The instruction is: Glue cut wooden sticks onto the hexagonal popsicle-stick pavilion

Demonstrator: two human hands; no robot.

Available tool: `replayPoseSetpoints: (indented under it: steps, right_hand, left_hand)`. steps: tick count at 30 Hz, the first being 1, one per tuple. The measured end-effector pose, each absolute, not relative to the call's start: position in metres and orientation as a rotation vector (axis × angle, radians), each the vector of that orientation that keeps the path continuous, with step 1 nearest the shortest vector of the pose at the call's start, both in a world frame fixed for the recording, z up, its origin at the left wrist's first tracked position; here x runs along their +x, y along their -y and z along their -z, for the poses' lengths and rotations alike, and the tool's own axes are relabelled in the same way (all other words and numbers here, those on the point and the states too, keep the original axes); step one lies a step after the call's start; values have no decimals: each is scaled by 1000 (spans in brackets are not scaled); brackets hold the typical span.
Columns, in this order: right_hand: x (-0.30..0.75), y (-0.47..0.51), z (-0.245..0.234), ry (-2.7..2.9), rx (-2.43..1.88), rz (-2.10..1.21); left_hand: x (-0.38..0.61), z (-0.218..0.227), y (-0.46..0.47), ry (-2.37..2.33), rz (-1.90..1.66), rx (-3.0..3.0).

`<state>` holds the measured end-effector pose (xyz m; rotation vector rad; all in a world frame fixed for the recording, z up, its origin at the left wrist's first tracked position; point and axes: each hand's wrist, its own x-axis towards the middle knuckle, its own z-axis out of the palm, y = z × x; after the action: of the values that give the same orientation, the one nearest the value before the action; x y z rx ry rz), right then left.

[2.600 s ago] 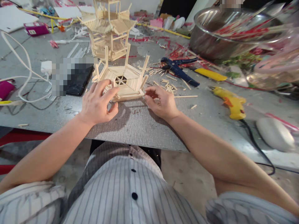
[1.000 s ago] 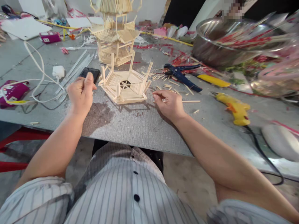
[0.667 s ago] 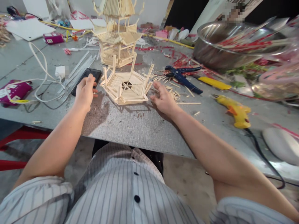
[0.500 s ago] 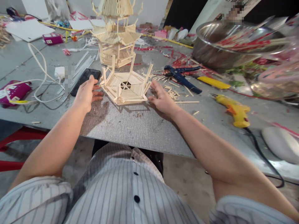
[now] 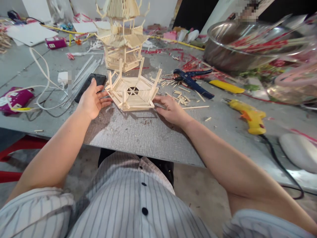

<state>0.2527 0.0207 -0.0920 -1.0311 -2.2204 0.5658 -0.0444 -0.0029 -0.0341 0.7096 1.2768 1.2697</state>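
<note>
At far left a white cable (image 5: 41, 67) loops over a purple packet (image 5: 16, 100), laid aside where it seems out of the way; next come clear strips (image 5: 85, 66), probably glue sticks, fanned beside a glossy black phone (image 5: 84, 88); the left hand (image 5: 91, 102) overlaps the phone, its palm turned inward and its fingers loosely spread, released, their tips just beside the left rim of the hexagonal stick frame (image 5: 135, 99); this frame sits flat on the tabletop (image 5: 138, 135) between the two hands, near the front edge, likely so that both can reach it; its floor is pale, matte wooden sticks in ribbed wedges around a dark spoked opening, with slim posts rising at the corners; behind it stands a tiered pagoda model (image 5: 122, 39) of the same sticks, with ribbed roofs and upturned eaves, perhaps kept close for comparison; the right hand (image 5: 170, 110) has its curved fingertips at the frame's right rim, as if to steady it, though I cannot tell whether they grip; beyond lie stubby wooden offcuts (image 5: 182, 97), a dark-blue hand cutter (image 5: 192, 81), a yellow knife (image 5: 226, 86), a smooth yellow glue gun (image 5: 249, 115), apparently within reach, and a shiny, round steel basin (image 5: 223, 49).
</note>
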Motion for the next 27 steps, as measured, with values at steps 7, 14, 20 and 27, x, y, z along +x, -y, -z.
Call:
replayPoseSetpoints:
  steps: [7, 14, 20, 27]
  right_hand:
    - [251, -8, 87, 2282, -991, -613]
    - [251, -1, 84, 2303, -866, -739]
    - [251, 10, 78, 2149, -923, -788]
    - [254, -20, 97, 1916, -1132, -537]
  left_hand:
    - [-44, 35, 1, -1200, -1274, 711]
    - [-47, 39, -6, -1068, -1234, 730]
    - [-47, 42, -12, -1111, -1286, 671]
    - [-68, 47, -15, -1217, -1193, 598]
